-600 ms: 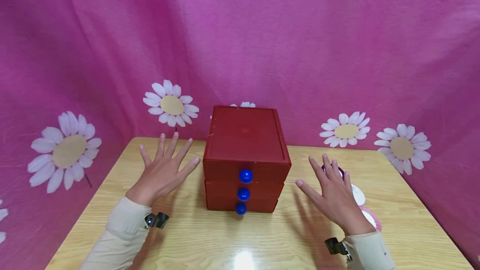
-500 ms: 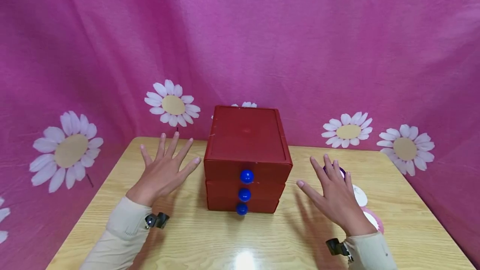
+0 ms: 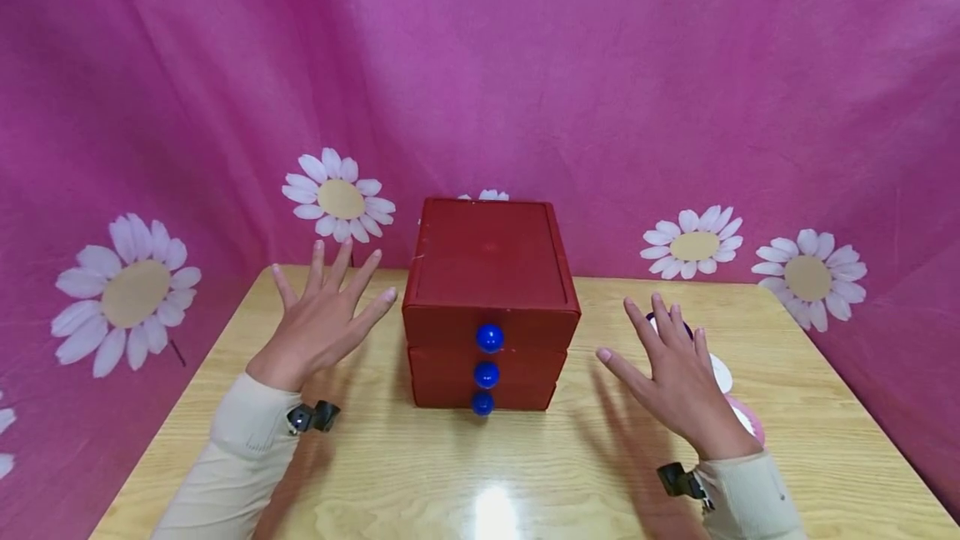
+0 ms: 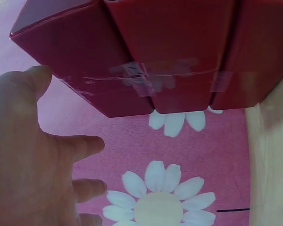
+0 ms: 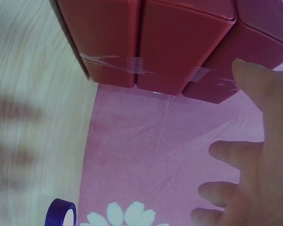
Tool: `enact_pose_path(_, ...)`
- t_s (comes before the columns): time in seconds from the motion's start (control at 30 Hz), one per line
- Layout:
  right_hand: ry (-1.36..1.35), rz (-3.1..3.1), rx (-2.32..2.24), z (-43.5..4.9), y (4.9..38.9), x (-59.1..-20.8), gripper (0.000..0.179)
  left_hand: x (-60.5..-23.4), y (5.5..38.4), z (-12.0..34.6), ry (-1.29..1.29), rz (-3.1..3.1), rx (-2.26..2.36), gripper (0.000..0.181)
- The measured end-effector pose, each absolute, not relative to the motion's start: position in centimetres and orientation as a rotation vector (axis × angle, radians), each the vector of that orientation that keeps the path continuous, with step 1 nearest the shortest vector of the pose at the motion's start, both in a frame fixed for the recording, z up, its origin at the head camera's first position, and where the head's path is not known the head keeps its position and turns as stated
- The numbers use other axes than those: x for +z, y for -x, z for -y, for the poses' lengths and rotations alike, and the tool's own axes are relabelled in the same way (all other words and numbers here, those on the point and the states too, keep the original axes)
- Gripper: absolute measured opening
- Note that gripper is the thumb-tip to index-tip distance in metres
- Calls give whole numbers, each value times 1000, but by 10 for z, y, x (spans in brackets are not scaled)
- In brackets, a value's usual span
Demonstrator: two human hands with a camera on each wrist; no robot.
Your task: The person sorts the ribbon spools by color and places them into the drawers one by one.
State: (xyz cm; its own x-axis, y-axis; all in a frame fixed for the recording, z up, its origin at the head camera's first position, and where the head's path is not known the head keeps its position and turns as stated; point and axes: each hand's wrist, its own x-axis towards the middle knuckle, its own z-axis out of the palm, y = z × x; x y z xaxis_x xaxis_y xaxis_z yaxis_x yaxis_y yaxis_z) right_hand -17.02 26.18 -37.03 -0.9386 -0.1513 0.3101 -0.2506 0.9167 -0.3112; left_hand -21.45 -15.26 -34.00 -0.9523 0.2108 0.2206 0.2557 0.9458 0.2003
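Note:
A red box of three stacked drawers (image 3: 491,261) stands on the table, each drawer front bearing a round blue knob (image 3: 490,338). All three drawers look closed. To the box's left, my left hand (image 3: 318,327) hovers with fingers spread, holding nothing. On the other side, my right hand (image 3: 678,386) is likewise spread and holds nothing, apart from the box. Clear tape (image 4: 144,77) runs across the box's side in the left wrist view. Beyond and beside the right hand lie a purple ribbon roll (image 5: 59,214), a white disc (image 3: 722,373) and a pink-rimmed roll (image 3: 752,419), all partly hidden by that hand.
The light wooden table (image 3: 420,473) reaches back to a pink cloth (image 3: 525,90) printed with white daisies. Cloth also hangs along the left and right sides. Glare (image 3: 495,515) shows on the table near the front.
The head view has tilted slightly, so the box, table and cloth sit a little higher or shifted. Both hands stay spread beside the box; the right has drifted slightly away from it.

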Motion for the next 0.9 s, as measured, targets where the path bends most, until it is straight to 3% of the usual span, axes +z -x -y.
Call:
enact_pose_path(0.4,-357,2728,578,-254,162,-352,75,-314,222,148,460,2843,-486,63)
enact_pose_path(0.9,-463,2635,607,-244,150,-311,74,-282,246,122,835,2779,-728,56)
